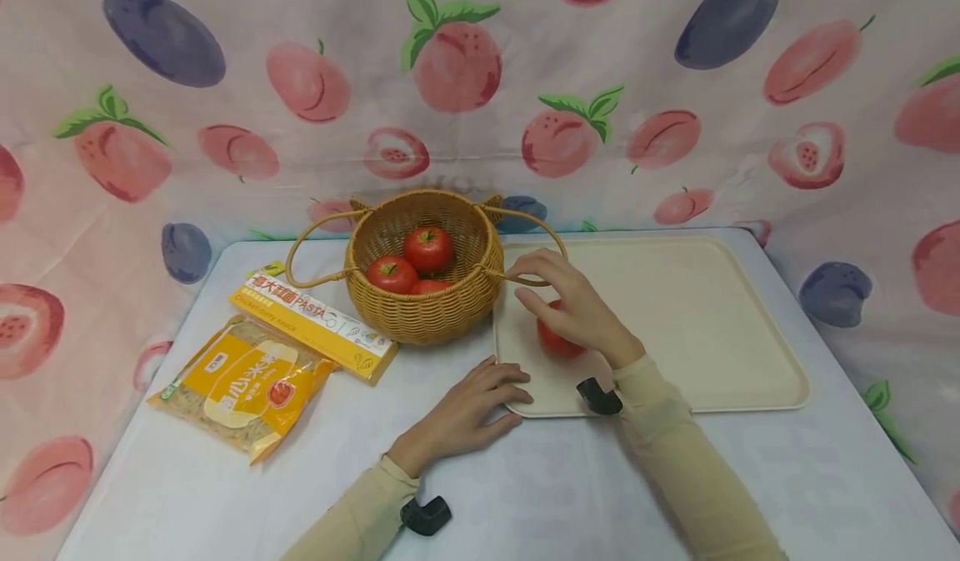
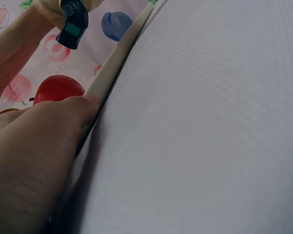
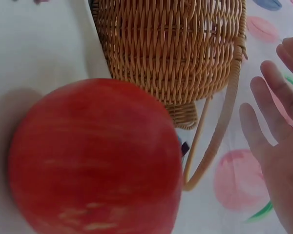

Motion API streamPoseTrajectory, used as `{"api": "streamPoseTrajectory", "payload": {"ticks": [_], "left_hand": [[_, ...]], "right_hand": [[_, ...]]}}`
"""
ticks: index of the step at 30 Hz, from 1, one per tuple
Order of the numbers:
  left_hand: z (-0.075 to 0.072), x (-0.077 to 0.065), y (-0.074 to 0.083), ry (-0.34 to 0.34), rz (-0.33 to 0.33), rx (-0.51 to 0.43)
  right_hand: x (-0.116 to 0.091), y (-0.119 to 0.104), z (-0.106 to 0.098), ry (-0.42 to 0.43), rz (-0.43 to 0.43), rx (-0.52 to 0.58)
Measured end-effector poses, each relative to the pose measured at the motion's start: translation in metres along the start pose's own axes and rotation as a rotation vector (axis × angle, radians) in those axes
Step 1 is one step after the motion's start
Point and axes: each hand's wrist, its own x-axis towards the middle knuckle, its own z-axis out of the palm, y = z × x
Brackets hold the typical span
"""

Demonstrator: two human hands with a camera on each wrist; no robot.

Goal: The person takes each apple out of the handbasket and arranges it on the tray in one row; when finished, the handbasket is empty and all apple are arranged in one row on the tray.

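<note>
A red apple (image 1: 553,344) (image 3: 97,161) sits on the left part of the cream tray (image 1: 705,328). Above it hovers my right hand (image 1: 568,301), its fingers extended toward the basket's right handle; the right wrist view shows that hand (image 3: 283,112) spread and apart from the apple. My left hand (image 1: 476,407) rests at the tray's front left corner, fingers loosely stretched over the rim. Just left of the tray, the woven basket (image 1: 427,319) holds a rear apple (image 1: 428,249), a left apple (image 1: 392,274) and a partly hidden front apple (image 1: 431,287).
Left of the basket lies a yellow-and-white pasta box (image 1: 311,321), angled across the table. In front of it is an orange-and-clear food packet (image 1: 247,386). A fruit-print cloth (image 1: 465,144) hangs behind the table. The basket's looped handles (image 1: 300,248) stick out on both sides.
</note>
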Motion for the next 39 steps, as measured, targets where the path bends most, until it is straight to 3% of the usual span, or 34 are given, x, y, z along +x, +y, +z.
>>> {"api": "streamPoseTrajectory", "payload": {"ticks": [13, 21, 39], "left_hand": [[0.002, -0.001, -0.001, -0.006, -0.003, 0.004], [0.002, -0.003, -0.002, -0.005, -0.013, -0.003], [0.003, -0.001, -0.001, 0.000, -0.001, -0.001]], "right_hand": [[0.038, -0.005, 0.007, -0.139, -0.151, -0.023], [0.059, -0.007, 0.016, -0.182, -0.227, -0.025], [0.089, -0.010, 0.025, -0.383, -0.104, -0.074]]}}
